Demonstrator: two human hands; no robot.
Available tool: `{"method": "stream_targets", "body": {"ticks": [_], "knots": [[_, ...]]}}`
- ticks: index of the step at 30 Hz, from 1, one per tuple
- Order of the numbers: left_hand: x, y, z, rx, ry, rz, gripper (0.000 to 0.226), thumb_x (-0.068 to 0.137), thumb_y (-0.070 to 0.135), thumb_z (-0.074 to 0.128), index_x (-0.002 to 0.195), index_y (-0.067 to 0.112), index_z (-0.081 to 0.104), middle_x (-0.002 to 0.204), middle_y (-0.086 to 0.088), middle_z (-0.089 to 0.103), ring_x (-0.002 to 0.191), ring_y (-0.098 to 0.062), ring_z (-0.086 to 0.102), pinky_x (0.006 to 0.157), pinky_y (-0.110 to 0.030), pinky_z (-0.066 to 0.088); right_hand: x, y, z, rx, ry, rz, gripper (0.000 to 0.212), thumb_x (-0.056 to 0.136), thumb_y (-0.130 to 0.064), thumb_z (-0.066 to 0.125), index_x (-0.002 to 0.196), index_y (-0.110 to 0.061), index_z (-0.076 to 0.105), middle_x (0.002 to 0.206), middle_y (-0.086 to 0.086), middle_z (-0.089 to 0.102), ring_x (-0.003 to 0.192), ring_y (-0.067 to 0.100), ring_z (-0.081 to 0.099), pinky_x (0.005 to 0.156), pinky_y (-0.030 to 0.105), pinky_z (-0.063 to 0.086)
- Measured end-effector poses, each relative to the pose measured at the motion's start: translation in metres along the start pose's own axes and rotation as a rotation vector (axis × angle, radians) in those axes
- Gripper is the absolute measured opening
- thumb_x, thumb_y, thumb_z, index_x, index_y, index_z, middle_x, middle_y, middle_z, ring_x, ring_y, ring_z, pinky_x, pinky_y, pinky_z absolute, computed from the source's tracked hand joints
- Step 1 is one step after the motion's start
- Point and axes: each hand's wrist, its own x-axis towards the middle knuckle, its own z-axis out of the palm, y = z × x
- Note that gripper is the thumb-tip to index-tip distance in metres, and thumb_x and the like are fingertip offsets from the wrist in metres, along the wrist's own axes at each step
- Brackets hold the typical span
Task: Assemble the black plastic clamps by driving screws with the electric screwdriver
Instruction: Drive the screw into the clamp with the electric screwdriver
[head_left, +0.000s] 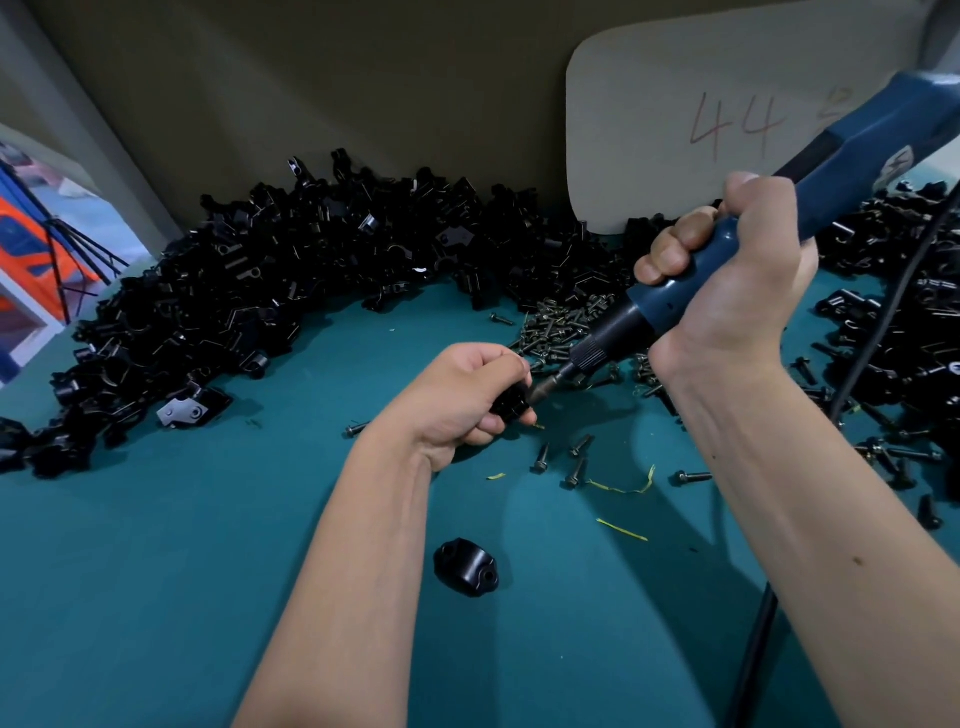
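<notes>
My left hand (467, 397) grips a small black plastic clamp (509, 402) just above the teal table; most of the clamp is hidden by my fingers. My right hand (737, 291) holds the blue electric screwdriver (831, 187), which slants down to the left. Its bit (548, 387) meets the clamp at my left fingertips. A heap of dark screws (558, 327) lies just behind the hands. One black clamp half (466, 567) with two holes rests alone on the table between my forearms.
A long bank of black clamp parts (270, 291) curves along the back and left of the teal table (156, 571); more lie piled at the right (893, 322). Loose screws (576, 470) and yellow scraps dot the middle. The black power cord (769, 613) runs down at right. A board marked "44" (727, 130) leans behind.
</notes>
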Motion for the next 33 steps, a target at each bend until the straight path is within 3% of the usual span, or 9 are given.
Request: {"method": "stream_targets", "body": {"ticks": [13, 21, 25, 28, 33], "knots": [[0.0, 0.003, 0.001, 0.055, -0.006, -0.045, 0.021, 0.099, 0.013, 0.05, 0.08, 0.013, 0.058, 0.068, -0.017, 0.069, 0.039, -0.008, 0.031, 0.034, -0.014, 0.022, 0.006, 0.004, -0.011, 0.037, 0.06, 0.115, 0.018, 0.091, -0.013, 0.055, 0.086, -0.015, 0.038, 0.063, 0.0, 0.04, 0.05, 0.015, 0.036, 0.049, 0.027, 0.034], [-0.002, 0.001, 0.009, 0.065, 0.083, -0.029, 0.014, 0.091, 0.012, 0.054, 0.078, 0.015, 0.058, 0.066, -0.015, 0.07, 0.039, -0.01, 0.032, 0.034, -0.016, 0.022, 0.013, 0.005, -0.016, -0.009, 0.234, 0.142, 0.024, 0.088, -0.011, 0.06, 0.1, -0.012, 0.038, 0.06, 0.0, 0.044, 0.049, 0.016, 0.04, 0.049, 0.029, 0.038], [-0.005, -0.001, 0.007, 0.1, 0.109, 0.027, 0.011, 0.088, 0.017, 0.055, 0.079, 0.019, 0.062, 0.068, -0.012, 0.073, 0.039, -0.01, 0.034, 0.037, -0.016, 0.023, 0.015, 0.007, -0.016, 0.003, 0.298, 0.18, 0.024, 0.087, -0.01, 0.06, 0.098, -0.012, 0.039, 0.059, 0.0, 0.044, 0.048, 0.017, 0.04, 0.05, 0.029, 0.038], [-0.006, -0.004, 0.009, 0.141, 0.159, 0.1, 0.017, 0.088, 0.019, 0.056, 0.074, 0.022, 0.064, 0.066, -0.008, 0.073, 0.038, -0.007, 0.047, 0.036, -0.015, 0.029, 0.013, 0.007, -0.014, -0.01, 0.343, 0.145, 0.018, 0.087, -0.006, 0.059, 0.088, -0.011, 0.042, 0.056, 0.0, 0.045, 0.046, 0.016, 0.04, 0.05, 0.028, 0.038], [-0.003, -0.008, 0.01, 0.212, 0.3, 0.258, 0.013, 0.085, 0.024, 0.058, 0.074, 0.023, 0.065, 0.063, -0.001, 0.07, 0.046, -0.013, 0.055, 0.043, -0.021, 0.039, 0.016, 0.002, -0.015, 0.056, 0.368, 0.151, 0.028, 0.088, -0.011, 0.065, 0.102, -0.012, 0.042, 0.061, 0.001, 0.047, 0.049, 0.015, 0.042, 0.052, 0.03, 0.04]]}}
